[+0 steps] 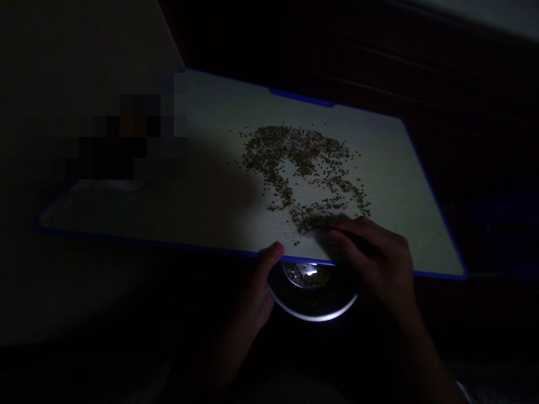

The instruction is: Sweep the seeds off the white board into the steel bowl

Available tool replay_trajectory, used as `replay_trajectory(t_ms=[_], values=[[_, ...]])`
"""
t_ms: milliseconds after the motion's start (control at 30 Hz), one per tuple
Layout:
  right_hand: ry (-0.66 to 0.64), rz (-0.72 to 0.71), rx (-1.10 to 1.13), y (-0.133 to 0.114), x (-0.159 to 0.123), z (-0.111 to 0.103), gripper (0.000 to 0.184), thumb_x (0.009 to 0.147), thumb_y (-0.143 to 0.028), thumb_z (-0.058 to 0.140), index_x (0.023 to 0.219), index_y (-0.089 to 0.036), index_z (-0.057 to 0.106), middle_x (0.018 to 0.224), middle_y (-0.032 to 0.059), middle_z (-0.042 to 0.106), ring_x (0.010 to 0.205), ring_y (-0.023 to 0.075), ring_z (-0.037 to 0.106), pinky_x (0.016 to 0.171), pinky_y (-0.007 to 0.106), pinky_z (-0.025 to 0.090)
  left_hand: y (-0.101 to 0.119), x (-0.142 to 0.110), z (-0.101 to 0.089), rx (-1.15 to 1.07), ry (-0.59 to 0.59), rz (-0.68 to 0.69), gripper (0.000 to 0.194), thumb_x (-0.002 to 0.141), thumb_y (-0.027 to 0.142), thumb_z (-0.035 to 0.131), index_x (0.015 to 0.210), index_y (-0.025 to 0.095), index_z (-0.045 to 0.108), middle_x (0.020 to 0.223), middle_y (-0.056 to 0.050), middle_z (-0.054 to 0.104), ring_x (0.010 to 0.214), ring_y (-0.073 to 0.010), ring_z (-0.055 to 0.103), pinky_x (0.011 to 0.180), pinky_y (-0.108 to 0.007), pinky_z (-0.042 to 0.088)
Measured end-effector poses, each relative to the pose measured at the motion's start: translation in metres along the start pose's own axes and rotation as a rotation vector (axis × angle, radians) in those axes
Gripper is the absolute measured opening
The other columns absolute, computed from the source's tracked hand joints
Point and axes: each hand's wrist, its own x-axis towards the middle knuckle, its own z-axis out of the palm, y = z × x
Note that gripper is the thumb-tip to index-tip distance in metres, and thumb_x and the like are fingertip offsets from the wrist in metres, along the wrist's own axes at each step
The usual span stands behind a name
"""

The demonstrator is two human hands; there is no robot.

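Note:
Small greenish seeds, like mung beans (273, 148), are spread in a ring-like patch on a pale board (412, 207) with a blue rim. My left hand (256, 297) is closed at the near edge, thumb over the rim and fingers below. Against that hand and partly under the board is a shiny round metal bowl (318, 318) with more seeds inside. My right hand (379, 252) bends over the near end of the patch, thumb and fingers pressed together at the seeds. Whatever its fingertips hold is too dark to make out.
The surroundings are very dark. A pale surface (84, 33) lies at the upper left, partly covered by a blurred-out block. Along the board's far edge is a blue handle strip (301, 98). A dim bluish shape (505, 230) is at the right.

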Motion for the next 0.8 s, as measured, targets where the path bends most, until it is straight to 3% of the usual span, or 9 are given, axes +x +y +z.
replay_trajectory(t_ms=[200,400,800], values=[[-0.090,-0.084,0.075,0.0002,0.0023,-0.0018,0.018,0.098,-0.022,0.075,0.112,-0.030,0.084,0.100,0.0017,0.086,0.088,0.0200,0.076,0.080,0.036,0.058,-0.0035,0.0031,-0.0036,-0.004,-0.023,-0.015,0.028,0.085,0.041,0.085,0.101,0.018,0.083,0.103,-0.010,0.087,0.114,-0.0340,0.078,0.102,-0.044,0.059],[-0.090,-0.076,0.105,0.0030,0.0032,-0.0024,0.016,0.097,-0.021,0.077,0.109,-0.029,0.085,0.096,0.0021,0.085,0.085,0.0195,0.074,0.076,0.035,0.056,-0.0047,0.0034,-0.0050,-0.003,-0.007,-0.020,0.026,0.084,0.040,0.085,0.095,0.017,0.082,0.096,-0.009,0.087,0.112,-0.0346,0.079,0.102,-0.045,0.060],[-0.108,-0.046,0.121,0.0037,0.0026,-0.0056,0.017,0.094,-0.022,0.078,0.106,-0.031,0.086,0.090,0.0000,0.083,0.079,0.0180,0.072,0.071,0.035,0.055,-0.0040,0.0043,-0.0059,-0.007,-0.048,-0.026,0.026,0.087,0.041,0.083,0.099,0.017,0.084,0.102,-0.011,0.087,0.111,-0.0337,0.079,0.099,-0.043,0.061]])
